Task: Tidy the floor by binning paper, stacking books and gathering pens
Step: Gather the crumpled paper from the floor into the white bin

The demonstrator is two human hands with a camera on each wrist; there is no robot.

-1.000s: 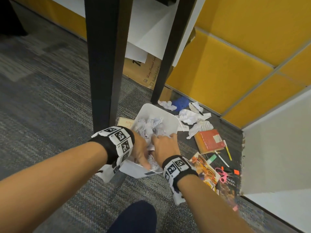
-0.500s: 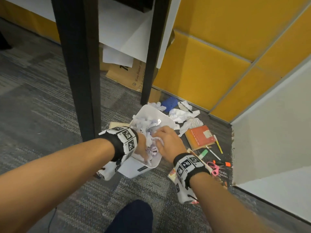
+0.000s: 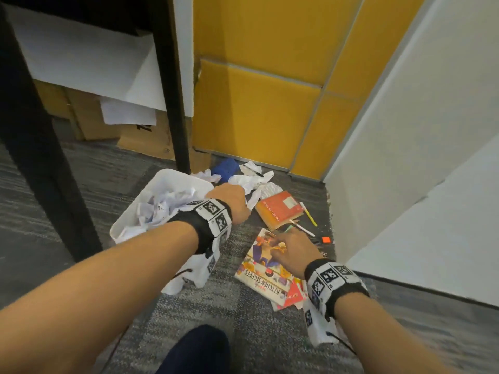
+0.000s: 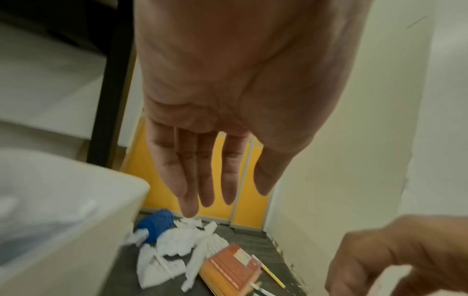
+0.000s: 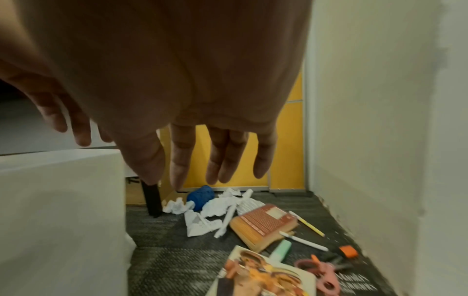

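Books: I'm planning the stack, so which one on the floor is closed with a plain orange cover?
The orange book beside the crumpled paper; the cookbook under the right hand has a colourful picture cover.

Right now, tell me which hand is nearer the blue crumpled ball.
Left. The left hand hovers just short of the blue crumpled ball, beside the bin; the right hand hangs over the cookbook, well back.

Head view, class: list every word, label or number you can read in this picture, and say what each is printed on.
"KITCHEN SECRETS": cover of the cookbook lying on the carpet, under the right hand.
Red book: a line of print along its cover, too blurred to read.
Cardboard box: dark print, cut off by the table leg, unreadable.
Wristbands: black-and-white square marker codes, no words.
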